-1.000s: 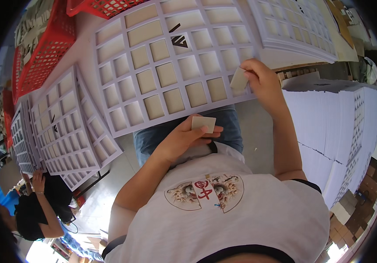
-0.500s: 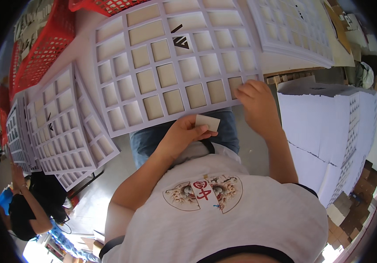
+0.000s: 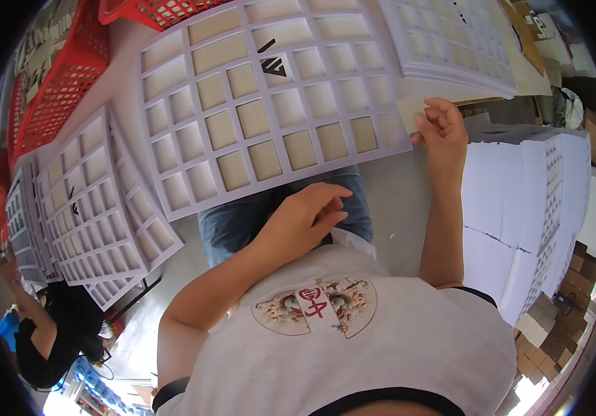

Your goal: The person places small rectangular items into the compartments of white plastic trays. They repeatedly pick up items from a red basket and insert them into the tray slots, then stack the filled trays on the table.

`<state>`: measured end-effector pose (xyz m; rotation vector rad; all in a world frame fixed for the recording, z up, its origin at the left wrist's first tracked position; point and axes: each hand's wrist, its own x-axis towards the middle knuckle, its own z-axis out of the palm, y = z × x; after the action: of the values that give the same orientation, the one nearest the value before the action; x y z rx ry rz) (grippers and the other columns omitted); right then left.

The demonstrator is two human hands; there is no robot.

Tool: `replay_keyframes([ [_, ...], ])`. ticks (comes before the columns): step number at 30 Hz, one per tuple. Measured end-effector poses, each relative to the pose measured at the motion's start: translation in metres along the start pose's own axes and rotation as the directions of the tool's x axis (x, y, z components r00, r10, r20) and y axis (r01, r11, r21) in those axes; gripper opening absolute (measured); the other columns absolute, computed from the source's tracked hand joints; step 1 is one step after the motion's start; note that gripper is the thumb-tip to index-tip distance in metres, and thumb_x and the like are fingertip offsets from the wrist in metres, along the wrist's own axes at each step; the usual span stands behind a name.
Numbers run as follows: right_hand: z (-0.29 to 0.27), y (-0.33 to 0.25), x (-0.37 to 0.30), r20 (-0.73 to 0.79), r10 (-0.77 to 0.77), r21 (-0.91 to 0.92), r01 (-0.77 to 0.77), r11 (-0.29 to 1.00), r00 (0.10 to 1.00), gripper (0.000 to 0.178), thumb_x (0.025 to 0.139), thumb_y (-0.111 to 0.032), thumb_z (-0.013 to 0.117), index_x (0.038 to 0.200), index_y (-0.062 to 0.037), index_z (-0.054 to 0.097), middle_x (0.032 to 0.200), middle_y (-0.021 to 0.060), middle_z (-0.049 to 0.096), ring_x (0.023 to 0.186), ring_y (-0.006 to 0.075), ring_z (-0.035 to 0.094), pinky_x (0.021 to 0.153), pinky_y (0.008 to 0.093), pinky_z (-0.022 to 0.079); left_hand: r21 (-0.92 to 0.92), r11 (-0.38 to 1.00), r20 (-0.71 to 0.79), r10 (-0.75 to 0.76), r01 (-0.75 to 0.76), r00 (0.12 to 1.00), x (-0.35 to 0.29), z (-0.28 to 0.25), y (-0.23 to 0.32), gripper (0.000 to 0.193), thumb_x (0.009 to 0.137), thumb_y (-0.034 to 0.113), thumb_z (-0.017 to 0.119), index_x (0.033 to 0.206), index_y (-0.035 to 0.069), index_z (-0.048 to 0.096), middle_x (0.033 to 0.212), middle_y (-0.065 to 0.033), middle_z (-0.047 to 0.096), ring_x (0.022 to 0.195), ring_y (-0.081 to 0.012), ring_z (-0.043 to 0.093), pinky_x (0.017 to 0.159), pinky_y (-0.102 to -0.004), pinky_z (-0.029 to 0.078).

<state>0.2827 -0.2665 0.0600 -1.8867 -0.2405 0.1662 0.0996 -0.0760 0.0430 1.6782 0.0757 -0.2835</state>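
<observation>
A white grid panel point(image 3: 270, 183) lies across the work surface in front of me, its near edge over my lap. Flat beige pieces fill some of its rectangular compartments, including several along the near row point(image 3: 299, 150); other compartments show white. Off the panel's right edge, my right hand point(image 3: 443, 133) pinches a thin beige square piece point(image 3: 410, 113) between thumb and fingers. My left hand point(image 3: 308, 215) hovers below the near edge, empty, thumb and fingers apart.
Similar panels are stacked at the left point(image 3: 93, 201) and at the far right point(image 3: 450, 45). A red plastic basket point(image 3: 59, 87) of beige pieces stands at the far left, near another red basket point(image 3: 163, 12). A big white stack point(image 3: 513, 208) is at the right; another person point(image 3: 55, 333) sits lower left.
My right hand has left the near-right compartment, moving right and slightly up, and now holds a beige piece. The piece in my left hand is gone from it, and its fingers have parted.
</observation>
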Motion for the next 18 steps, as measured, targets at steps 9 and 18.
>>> replay_keyframes([
  [9, 0.018, 0.019, -0.013, -0.122, 0.245, 0.035, -0.243, 0.969, 0.962, 0.016, 0.085, -0.005, 0.067, 0.099, 0.0009, 0.061, 0.072, 0.0047, 0.061, 0.050, 0.0096, 0.054, 0.047, 0.0228, 0.041, 0.774, 0.532, 0.032, 0.509, -0.344, 0.860, 0.059, 0.024, -0.006, 0.049, 0.079, 0.007, 0.069, 0.126, 0.007, 0.056, 0.136, -0.0152, 0.046, 0.138, -0.0399, 0.030, 0.111, -0.0534, 0.032],
  [18, 0.020, 0.026, -0.022, -0.036, -0.106, -0.561, 0.067, 0.825, 0.994, 0.022, 0.081, -0.014, 0.071, 0.099, -0.0024, 0.067, 0.092, 0.0095, 0.062, 0.082, 0.0249, 0.061, 0.072, 0.0359, 0.049, 0.761, 0.562, 0.045, 0.453, -0.325, 0.890, 0.067, 0.028, -0.021, 0.056, 0.078, 0.002, 0.057, 0.134, 0.002, 0.049, 0.143, -0.0206, 0.040, 0.139, -0.0418, 0.028, 0.115, -0.0553, 0.024],
])
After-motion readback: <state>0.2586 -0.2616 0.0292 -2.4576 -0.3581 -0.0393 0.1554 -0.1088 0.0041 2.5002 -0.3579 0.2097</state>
